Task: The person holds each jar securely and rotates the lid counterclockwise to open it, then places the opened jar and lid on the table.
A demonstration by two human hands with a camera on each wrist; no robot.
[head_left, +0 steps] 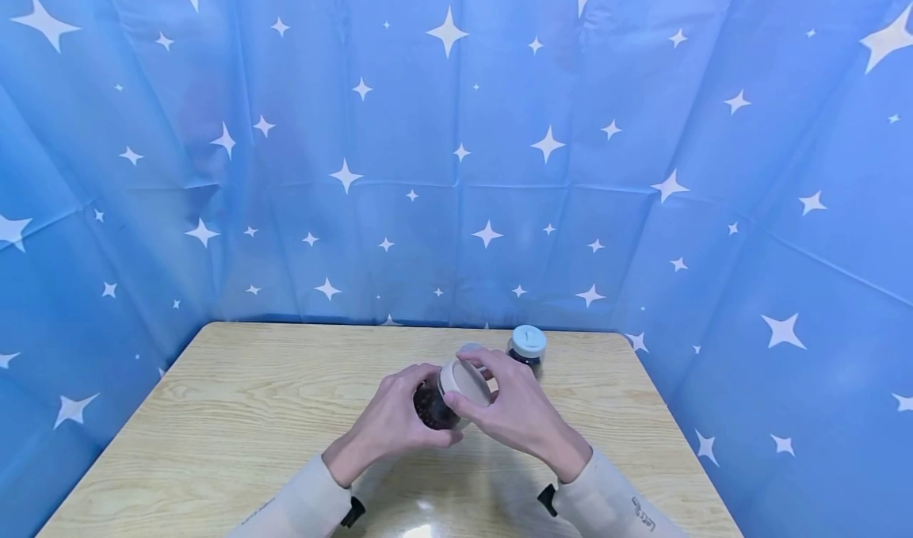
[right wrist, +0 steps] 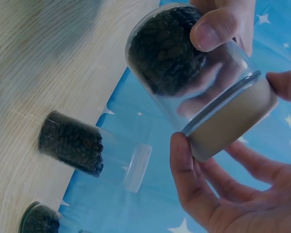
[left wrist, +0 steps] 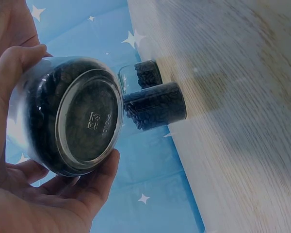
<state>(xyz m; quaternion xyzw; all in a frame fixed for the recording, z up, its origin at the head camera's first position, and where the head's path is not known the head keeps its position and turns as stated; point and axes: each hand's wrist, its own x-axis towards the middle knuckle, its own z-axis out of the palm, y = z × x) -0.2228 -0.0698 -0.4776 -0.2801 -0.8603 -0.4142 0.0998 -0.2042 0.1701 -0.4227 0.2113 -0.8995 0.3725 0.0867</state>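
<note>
A clear glass jar [head_left: 435, 405] partly filled with dark beans or seeds is held tilted above the table. My left hand [head_left: 399, 415] grips its body, thumb and fingers wrapped round the glass [right wrist: 167, 53]. The pale beige lid [right wrist: 235, 121] sits at the jar's mouth, with a grey ring showing between lid and glass. Around that lid's edge, the fingertips and thumb of my right hand [head_left: 517, 407] pinch it. The left wrist view shows the jar's round embossed base [left wrist: 89, 119]. Part of the lid's top lies under my right fingers.
Two more jars of dark beans stand on the wooden table [head_left: 285, 395] near its back edge. One has a light blue lid [head_left: 529, 340]; the other jar [right wrist: 72, 143] is mostly behind my right hand in the head view. A blue starry curtain [head_left: 456, 165] hangs behind.
</note>
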